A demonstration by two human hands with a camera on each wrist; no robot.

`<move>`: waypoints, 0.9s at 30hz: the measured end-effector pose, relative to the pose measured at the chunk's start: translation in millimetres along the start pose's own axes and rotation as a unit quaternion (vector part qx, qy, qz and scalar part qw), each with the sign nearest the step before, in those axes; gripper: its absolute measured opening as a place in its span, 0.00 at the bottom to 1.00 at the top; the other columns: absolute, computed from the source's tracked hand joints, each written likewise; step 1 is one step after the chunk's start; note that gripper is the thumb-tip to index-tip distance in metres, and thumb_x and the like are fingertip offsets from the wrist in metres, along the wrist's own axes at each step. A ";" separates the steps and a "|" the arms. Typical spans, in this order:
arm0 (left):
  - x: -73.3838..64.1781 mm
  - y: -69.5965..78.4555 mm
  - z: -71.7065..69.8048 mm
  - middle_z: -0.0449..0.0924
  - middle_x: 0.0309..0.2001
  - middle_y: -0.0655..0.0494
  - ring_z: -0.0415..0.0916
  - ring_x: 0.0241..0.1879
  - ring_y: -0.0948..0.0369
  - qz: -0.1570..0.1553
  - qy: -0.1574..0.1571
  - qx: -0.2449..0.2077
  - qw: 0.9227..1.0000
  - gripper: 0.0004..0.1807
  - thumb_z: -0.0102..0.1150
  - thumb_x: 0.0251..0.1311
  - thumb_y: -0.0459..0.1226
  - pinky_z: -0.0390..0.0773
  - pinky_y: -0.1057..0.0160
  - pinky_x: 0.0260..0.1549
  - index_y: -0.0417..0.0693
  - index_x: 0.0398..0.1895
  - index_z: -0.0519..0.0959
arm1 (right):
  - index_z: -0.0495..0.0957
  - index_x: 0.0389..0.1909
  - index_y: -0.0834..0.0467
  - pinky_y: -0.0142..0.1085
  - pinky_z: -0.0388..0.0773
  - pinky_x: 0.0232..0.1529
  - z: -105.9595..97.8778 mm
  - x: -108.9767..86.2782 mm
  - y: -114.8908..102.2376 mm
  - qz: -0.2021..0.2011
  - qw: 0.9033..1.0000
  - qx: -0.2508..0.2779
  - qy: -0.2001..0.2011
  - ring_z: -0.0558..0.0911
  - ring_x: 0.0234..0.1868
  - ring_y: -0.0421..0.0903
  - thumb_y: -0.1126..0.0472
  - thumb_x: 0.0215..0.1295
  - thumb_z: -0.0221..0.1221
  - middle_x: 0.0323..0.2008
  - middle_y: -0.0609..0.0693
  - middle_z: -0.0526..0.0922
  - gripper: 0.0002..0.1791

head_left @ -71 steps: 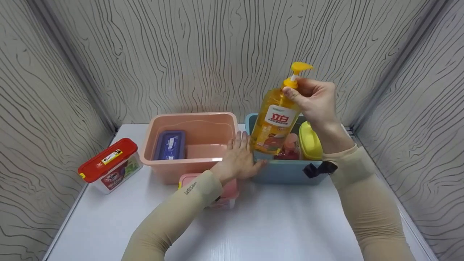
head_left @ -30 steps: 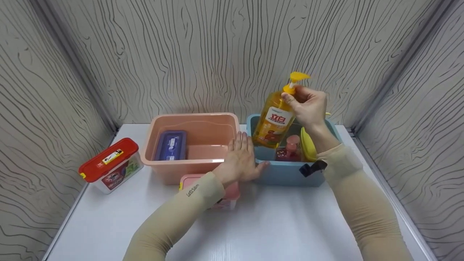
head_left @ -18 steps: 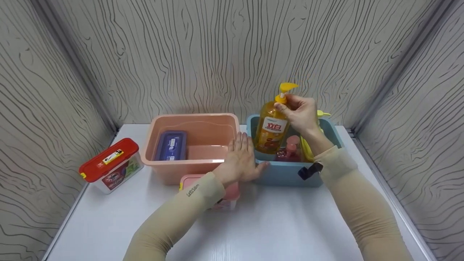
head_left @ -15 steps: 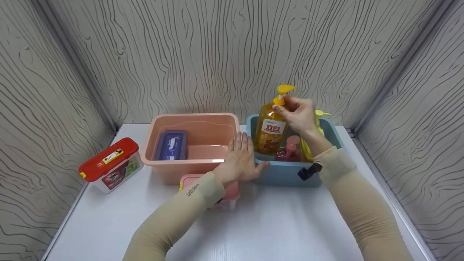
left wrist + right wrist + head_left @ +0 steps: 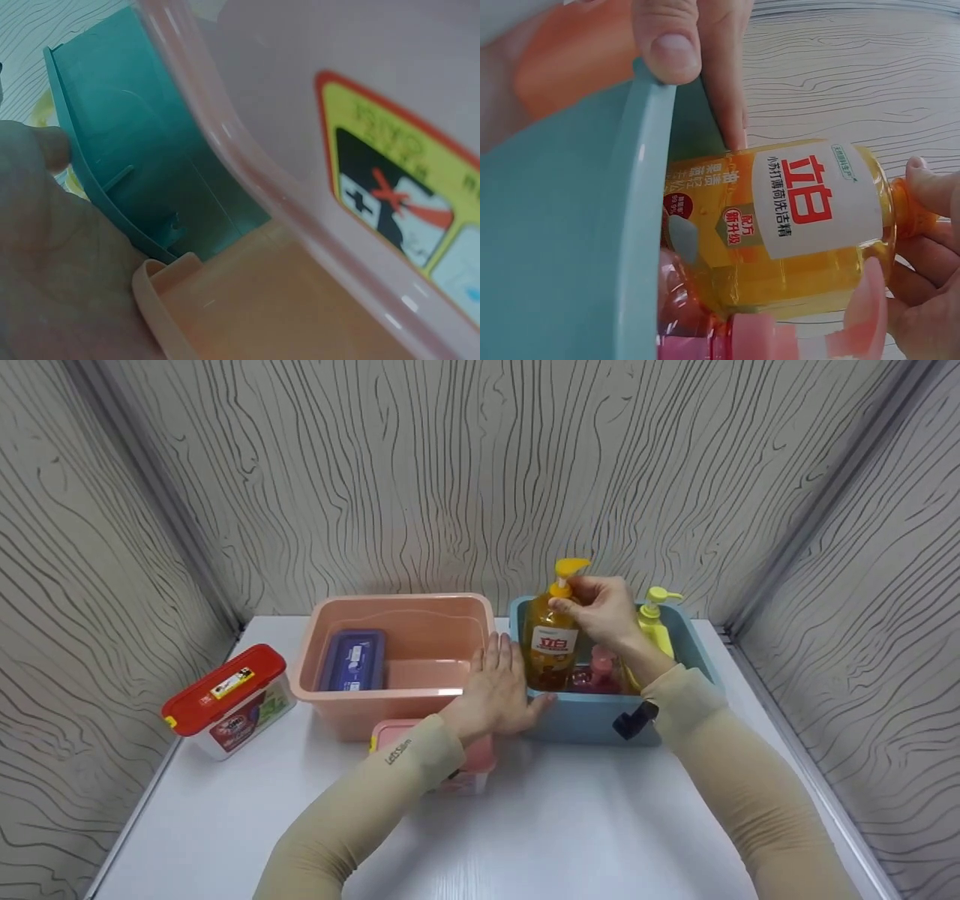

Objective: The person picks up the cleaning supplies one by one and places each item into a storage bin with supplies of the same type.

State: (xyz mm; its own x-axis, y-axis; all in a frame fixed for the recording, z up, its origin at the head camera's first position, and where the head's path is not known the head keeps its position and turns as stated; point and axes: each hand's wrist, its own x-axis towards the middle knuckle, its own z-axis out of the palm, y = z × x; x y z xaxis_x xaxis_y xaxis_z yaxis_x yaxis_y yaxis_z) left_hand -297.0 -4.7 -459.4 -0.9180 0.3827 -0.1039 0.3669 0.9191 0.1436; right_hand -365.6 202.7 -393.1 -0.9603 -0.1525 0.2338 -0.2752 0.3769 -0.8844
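Note:
By its yellow neck, my right hand [image 5: 606, 611] pinches a pump bottle of amber dish soap [image 5: 553, 649]. The bottle stands nearly upright inside the left part of the blue bin [image 5: 592, 720], its base hidden behind the front wall. In the right wrist view the thumb and fingers of that hand wrap the bottle's collar [image 5: 911, 210]. My left hand [image 5: 496, 690] lies with straight fingers across the neighbouring rims of the blue bin and the pink bin [image 5: 390, 701]; its thumb touches the blue rim. Beside the bottle sit a red pump bottle [image 5: 602, 669] and a yellow pump bottle [image 5: 654, 622].
A dark blue lidded box [image 5: 357, 661] lies in the pink bin. Left of it, a red-lidded tub [image 5: 229, 701] stands on the white table [image 5: 555, 840]. A pink-lidded tub [image 5: 476, 761] sits in front, partly under my left forearm. Patterned walls [image 5: 420, 472] enclose the table.
My right hand has brought the dish soap bottle down and to the left, deeper into the blue bin, and the bottle has become more upright. My left hand has stayed put.

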 end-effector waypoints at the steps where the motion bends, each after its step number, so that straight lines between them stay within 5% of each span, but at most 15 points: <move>1: -0.2 -0.1 -0.2 0.34 0.94 0.40 0.30 0.95 0.42 0.000 0.000 -0.001 1.000 0.62 0.34 0.78 0.75 0.40 0.39 0.93 0.37 0.93 0.39 | 0.85 0.70 0.60 0.46 0.88 0.70 0.0 0.0 0.6 0.005 1.000 -0.002 -0.004 0.91 0.64 0.53 0.59 0.78 0.71 0.66 0.60 0.90 0.24; 6: -0.9 -0.5 -0.7 0.34 0.95 0.40 0.30 0.95 0.42 0.000 0.001 -0.004 1.000 0.62 0.35 0.78 0.76 0.39 0.39 0.93 0.38 0.93 0.39 | 0.84 0.71 0.60 0.55 0.84 0.74 -1.4 1.1 2.6 0.025 1.000 -0.001 -0.017 0.89 0.68 0.58 0.60 0.78 0.71 0.67 0.61 0.90 0.24; 27: -0.4 0.6 -1.6 0.35 0.95 0.40 0.30 0.95 0.42 0.002 -0.004 0.004 1.000 0.61 0.35 0.79 0.76 0.39 0.39 0.93 0.38 0.94 0.39 | 0.84 0.72 0.60 0.57 0.80 0.78 -6.0 0.3 8.0 0.067 0.996 -0.023 -0.054 0.87 0.71 0.59 0.57 0.78 0.71 0.68 0.60 0.89 0.25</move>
State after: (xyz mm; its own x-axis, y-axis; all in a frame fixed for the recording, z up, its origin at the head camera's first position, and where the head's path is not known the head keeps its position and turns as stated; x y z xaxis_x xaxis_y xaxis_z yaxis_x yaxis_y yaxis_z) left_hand -296.7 -4.5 -457.7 -0.9152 0.3875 -0.1112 0.3721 0.9181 0.1368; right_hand -368.4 211.1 -397.6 -0.9786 -0.1941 0.0682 -0.1492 0.4412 -0.8849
